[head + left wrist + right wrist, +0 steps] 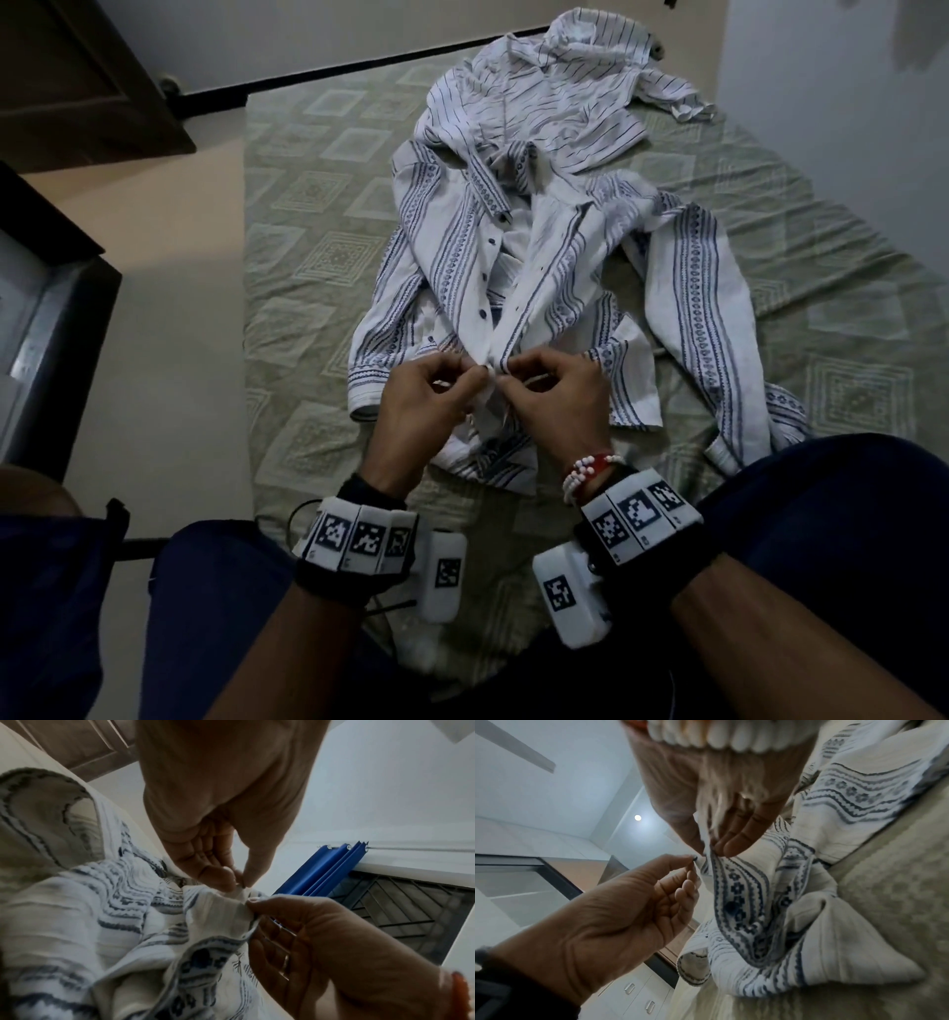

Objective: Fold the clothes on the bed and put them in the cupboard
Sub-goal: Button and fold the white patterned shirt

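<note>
Both hands meet at the patterned shirt (518,288) front near its hem: left hand (426,395) pinches the button edge, right hand (557,395) pinches the other edge beside it.

Patterned shirt (462,267) unbuttoned, spread on bed (318,216).

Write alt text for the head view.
Both hands, left hand and right hand, pinch the front edges of a white patterned shirt spread open on a green bed sheet. A striped shirt lies crumpled beyond it.
</note>
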